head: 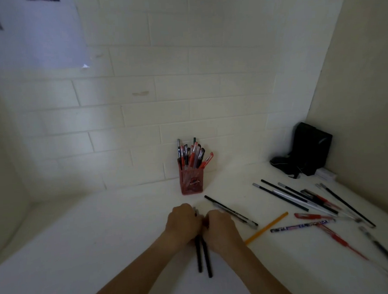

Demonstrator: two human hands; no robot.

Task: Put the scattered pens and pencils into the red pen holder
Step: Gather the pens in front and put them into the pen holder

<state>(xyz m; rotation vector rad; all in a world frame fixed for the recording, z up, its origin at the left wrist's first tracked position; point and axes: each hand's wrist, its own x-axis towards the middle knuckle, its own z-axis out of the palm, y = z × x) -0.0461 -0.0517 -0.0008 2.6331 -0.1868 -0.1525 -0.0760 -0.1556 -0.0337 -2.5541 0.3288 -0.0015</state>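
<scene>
The red pen holder (192, 180) stands at 12 o'clock from your hands, already part filled. Both the left hand (183, 221) and right hand (219, 226) curl their fingers round two dark pens (203, 256). Align the tips, lift, and lower them vertically; loose pens (303, 199) lie at 3 o'clock on the tabletop (104, 252).

I sit at a white tabletop (92, 242) set in a dim corner, facing a white-painted block wall (185, 91) with a pale sheet of paper (32, 36) pinned upper left, a plain beige side wall (364, 70) at right, and a black bag (307, 150) propped in the corner.
</scene>
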